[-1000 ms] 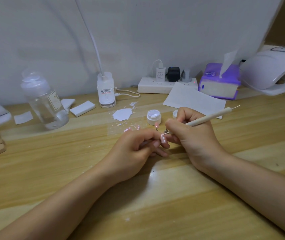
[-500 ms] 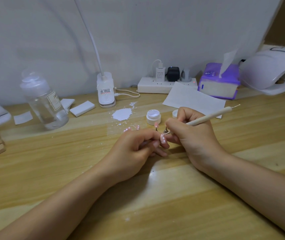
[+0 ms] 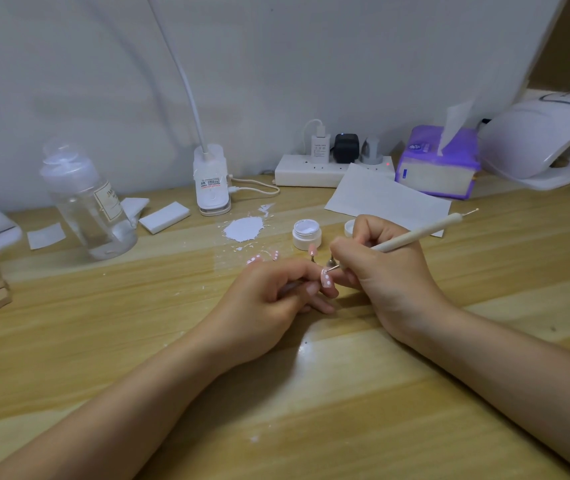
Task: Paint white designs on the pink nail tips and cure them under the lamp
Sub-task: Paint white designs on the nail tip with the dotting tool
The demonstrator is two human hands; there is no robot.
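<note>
Right grip: right hand [image 3: 385, 271] curled round a slim, matte cream dotting tool [image 3: 418, 234], its metal point touching the nail tip.
Left grip: left hand [image 3: 269, 303] pinches a thin holder; the pink nail tip [image 3: 326, 280] with white dots sits at its end.
Nail tip: glossy oval, at 9 o'clock of the right grip, touching.
Jar [image 3: 306, 233]: round, white, open, at 12 o'clock of the hands.
Lamp [image 3: 540, 140]: smooth white dome, at 2 o'clock on the wooden table [image 3: 346, 410].
</note>
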